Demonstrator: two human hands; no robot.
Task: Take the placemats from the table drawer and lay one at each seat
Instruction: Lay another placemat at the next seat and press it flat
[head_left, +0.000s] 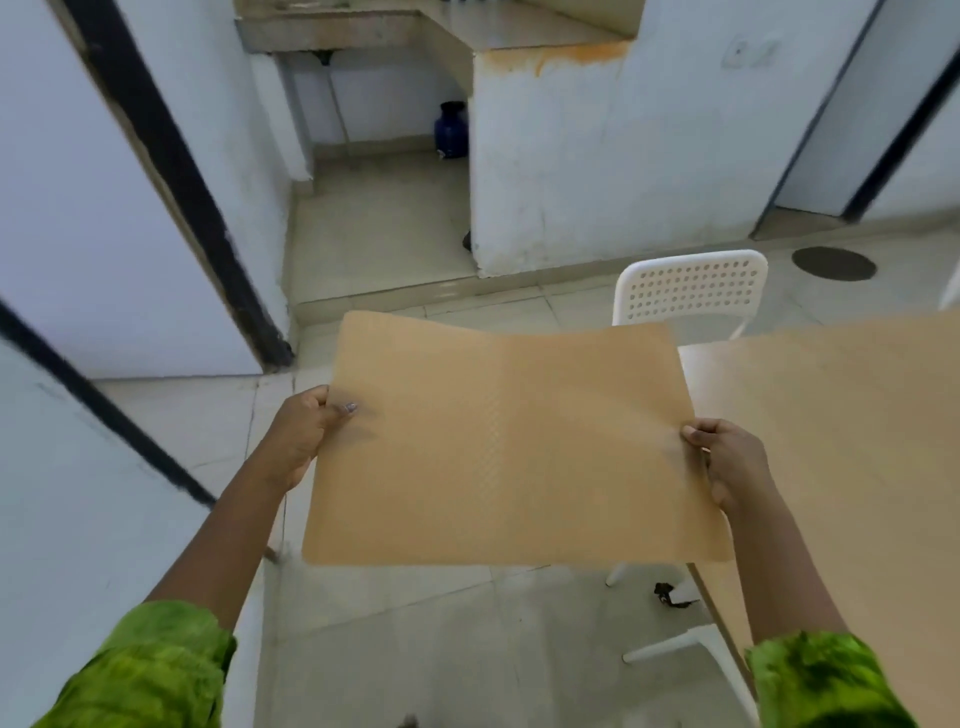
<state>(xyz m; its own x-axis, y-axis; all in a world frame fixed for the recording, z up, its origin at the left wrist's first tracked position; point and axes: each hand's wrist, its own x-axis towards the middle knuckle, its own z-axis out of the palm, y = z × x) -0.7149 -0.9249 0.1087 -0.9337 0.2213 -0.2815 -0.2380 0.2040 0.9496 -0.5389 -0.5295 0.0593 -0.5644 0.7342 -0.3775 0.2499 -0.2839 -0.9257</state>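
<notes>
Placemat (504, 441) held flat, off the table's left.
Left hand (301, 436) and right hand (727, 462) pinch opposite edges; keep it taut, square it to the table (841, 415) edge.

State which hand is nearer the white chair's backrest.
Right. The right hand grips the placemat's edge just below the white chair; the left hand holds the opposite edge, farther away.

head cam, single view | looks forward and down from above | close on left hand (304, 436) and right hand (727, 462) | placemat (509, 447) spans between the fingers | table (857, 441) right of right fingers | chair (691, 286), floor beyond fingertips
</notes>
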